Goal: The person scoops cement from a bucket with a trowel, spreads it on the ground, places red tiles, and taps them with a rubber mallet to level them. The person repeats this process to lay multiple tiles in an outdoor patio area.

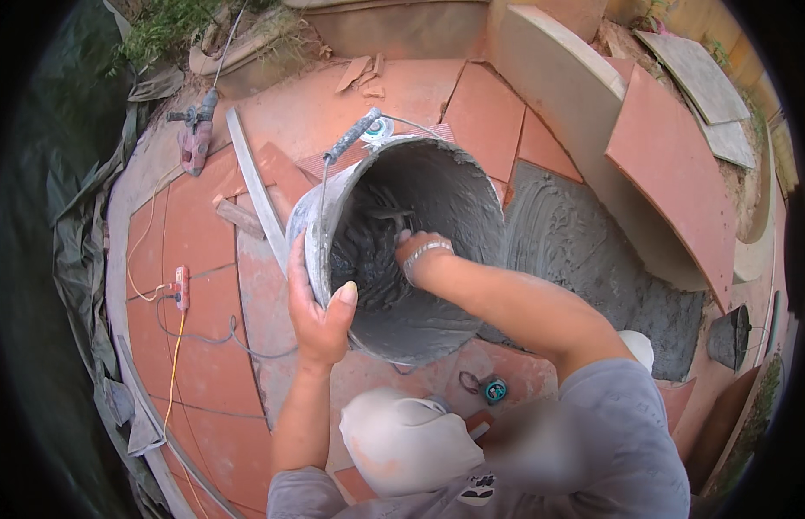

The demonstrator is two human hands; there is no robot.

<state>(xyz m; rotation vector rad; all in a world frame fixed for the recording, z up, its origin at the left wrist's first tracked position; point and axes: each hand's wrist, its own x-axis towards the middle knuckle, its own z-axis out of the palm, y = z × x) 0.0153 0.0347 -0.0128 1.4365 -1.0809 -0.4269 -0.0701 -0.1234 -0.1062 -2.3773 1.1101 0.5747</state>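
A large grey plastic bucket (450, 316), tilted toward me, has wet grey mortar (363, 259) coating its inside. My left hand (318, 316) grips the bucket's near left wall, thumb at the rim. My right hand (424, 251) reaches into it, fingers closed round the handle of a metal trowel (388, 214), whose blade is partly hidden in mortar. The bucket's wire handle with its grip (350, 138) rises at the far rim.
Spread mortar (584, 242) lies right of the bucket, with a leaning red slab (666, 173) beyond. A drill (196, 138), metal straightedge (255, 177) and corded power strip (182, 290) lie left. A small black bucket (727, 337) stands far right; a tape measure (496, 389) lies below.
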